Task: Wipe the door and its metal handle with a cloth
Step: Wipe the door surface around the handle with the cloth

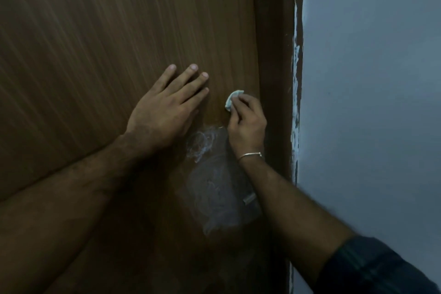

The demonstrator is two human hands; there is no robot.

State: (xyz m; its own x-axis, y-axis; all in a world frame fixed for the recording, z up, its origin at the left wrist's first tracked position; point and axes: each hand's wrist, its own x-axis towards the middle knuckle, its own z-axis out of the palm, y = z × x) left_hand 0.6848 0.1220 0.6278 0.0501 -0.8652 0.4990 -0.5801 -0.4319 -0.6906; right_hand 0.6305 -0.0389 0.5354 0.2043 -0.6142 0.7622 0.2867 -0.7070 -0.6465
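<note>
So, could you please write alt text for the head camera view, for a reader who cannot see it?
The right hand pinches a small pale cloth against a brown wooden door, near its frame. The left hand rests flat on the door, above whitish smears.

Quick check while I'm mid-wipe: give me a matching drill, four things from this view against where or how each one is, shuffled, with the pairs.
Things:
1. left hand
2. right hand
3. cloth
4. wall

States:
A. pale blue-grey, right of the door frame
B. small, pale, bunched against the door
C. flat on the door, fingers spread
D. fingers curled, pinching the cloth

Pairs: 1-C, 2-D, 3-B, 4-A
</note>
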